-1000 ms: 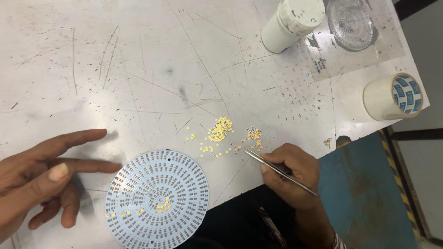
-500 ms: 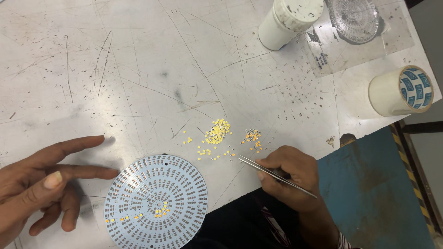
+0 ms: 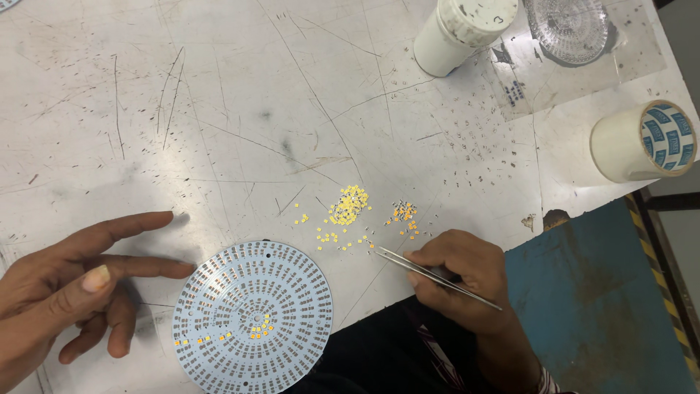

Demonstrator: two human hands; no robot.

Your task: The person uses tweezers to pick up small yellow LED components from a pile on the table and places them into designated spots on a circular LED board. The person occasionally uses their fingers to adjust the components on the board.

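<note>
Nearest to us, at the bottom edge, our round pale-blue circuit board [image 3: 252, 315] lies flat on the scratched white table [image 3: 219, 109], its lower rim hanging just over the table's edge. A few yellow chips sit near its centre and along its lower left; the rest of its tiny pads are too small for us to read. Our left hand [image 3: 69, 284] rests beside it, open, fingers spread, one fingertip touching or almost touching the board's left rim, we cannot tell which; the wrist is cut off by the picture's edge. Our right hand [image 3: 467, 277] is closed around a pair of thin metal tweezers [image 3: 430, 273], tips pointing left toward the scattered chips. Whether the tips hold anything we cannot make out. The forearm below runs out of view.

Just beyond the tweezers lies the loose pile of small yellow chips [image 3: 346, 208], with a smaller orange cluster [image 3: 405, 213] beside it. Tiny dark specks dot the table further right, too small to identify.

Further off, a roll of pale tape [image 3: 642, 142] lies on its side near the right edge. At the far side stand a white cylindrical container [image 3: 459, 29] and a clear ribbed glass dish [image 3: 569, 28], both cut off at the top.
</note>
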